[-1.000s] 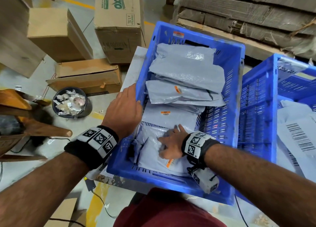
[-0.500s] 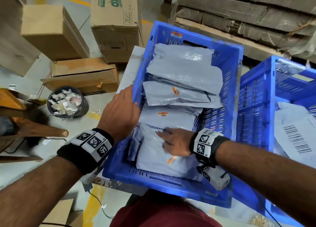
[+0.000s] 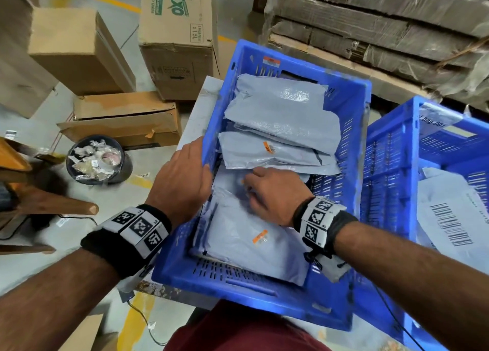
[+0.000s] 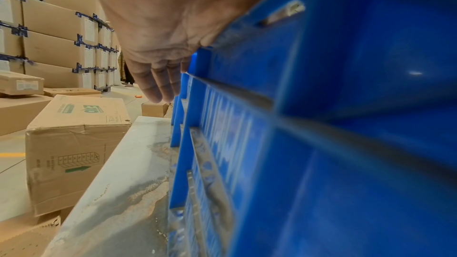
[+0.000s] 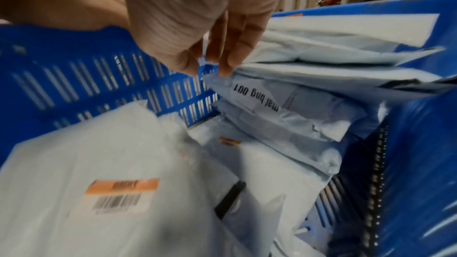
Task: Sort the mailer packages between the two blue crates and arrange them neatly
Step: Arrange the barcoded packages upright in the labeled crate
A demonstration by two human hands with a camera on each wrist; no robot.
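Since the earlier frame, the right hand [image 3: 275,194] has slid from the nearest mailer [image 3: 251,234] toward the far-left, and its fingertips [image 5: 226,67] now pinch the near edge of a middle mailer [image 5: 277,105] printed with black text, lifting it slightly. Left hand [image 3: 182,181] stays on the left rim of the near blue crate [image 3: 341,128], palm over the edge, thumb hooked inside and straight fingers lying down the outer wall. Soft grey plastic mailers, flat and wrinkled, lie overlapping like shingles from the crate's near end to its far end; at least four show, two bearing small orange stickers. Two crates are in view, both rigid blue plastic with slotted walls; the second crate [image 3: 391,165] stands just to the right, touching or nearly so, holding pale mailers with a barcode label [image 3: 449,223]. Both rest on a worn grey tabletop [image 4: 138,163]. On the floor to the left stand cardboard boxes [image 3: 174,33] and a round dark bin [image 3: 99,160] of crumpled scraps.
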